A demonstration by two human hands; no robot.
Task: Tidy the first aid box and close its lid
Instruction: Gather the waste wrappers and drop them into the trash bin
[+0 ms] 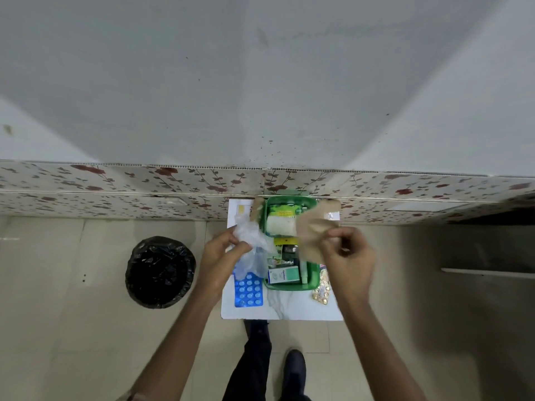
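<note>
The first aid box [314, 280], a green open tray, is seen on a small white desk [289, 309], lying between the two hands and slightly beyond them. No lid can be made out with certainty, so closing is judged to be a later step.

The left hand [224, 254] is closed around a crumpled clear plastic bag [252, 244], which is held up just to the left of the box, above a blue blister pack [249, 290] that lies flat on the desk beside the box wall. The right hand [347, 256] is pinched on a tan piece of wrapping or bandage [311, 230], which is lifted over the right half of the box; this hand is blurred, so the exact finger positions cannot be told. Both loose items are probably being held clear of the box so that the contents below can be seen and sorted.

Inside the box, a white gauze roll [282, 225] is lodged toward the far end and a teal and white medicine carton [283, 274] toward the near end, directly between the wrists. A gold blister strip [322, 289] lies on the desk just right of the box, below the right hand. A bin lined with black plastic [160, 272] stands on the floor well to the left of the left hand, probably placed for rubbish.
</note>
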